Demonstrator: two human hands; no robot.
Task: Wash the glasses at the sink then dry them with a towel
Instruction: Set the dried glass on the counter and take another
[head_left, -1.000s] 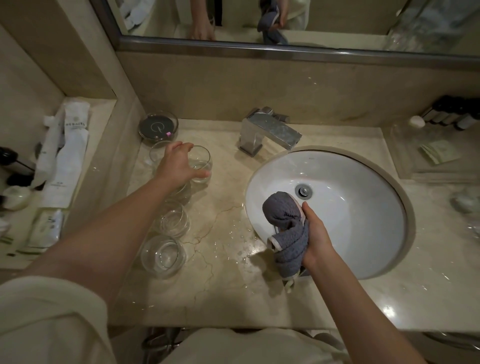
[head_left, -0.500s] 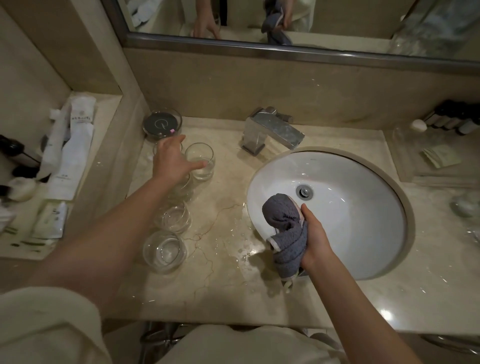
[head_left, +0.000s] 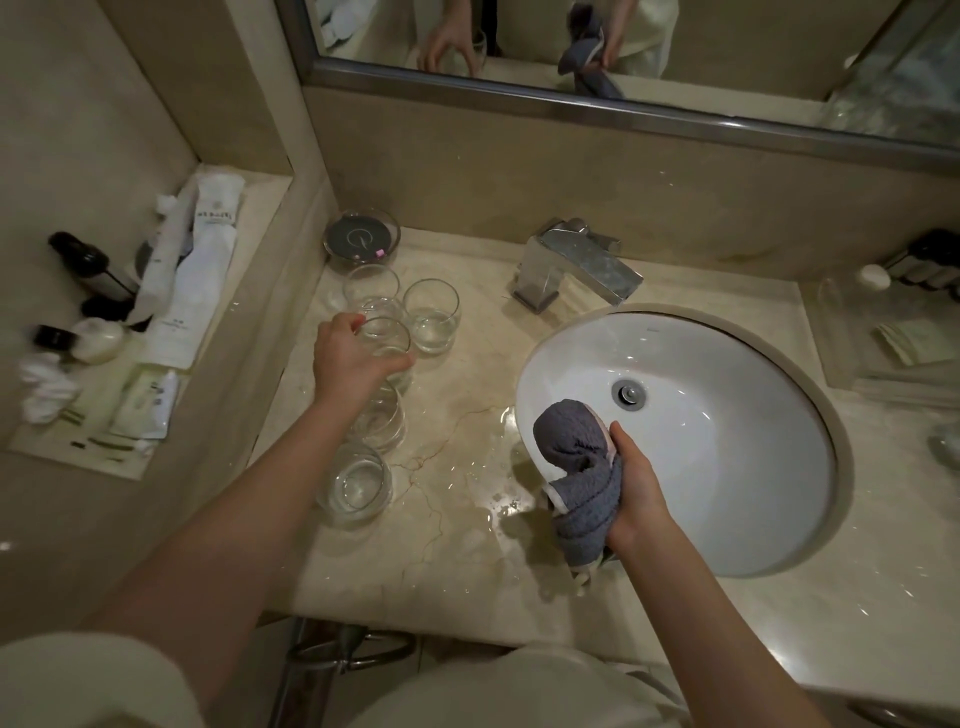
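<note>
Glasses stand in a cluster on the wet marble counter (head_left: 457, 566) left of the sink (head_left: 727, 467); the left hand (head_left: 353, 364) curls its fingers around one glass (head_left: 387, 340) there. The right hand (head_left: 636, 491) grips a bunched grey towel (head_left: 582, 467) over the sink's near rim.

Lighting is dim and warm, with a yellow-beige cast; the brightest area is the white sink basin (head_left: 727, 467), centre right. Small specular glints show on the wet countertop (head_left: 467, 545) and at the lower right. Wide-angle distortion bends the mirror frame (head_left: 571, 98) along the top, and the frame's left and right edges are soft and dark.
</note>
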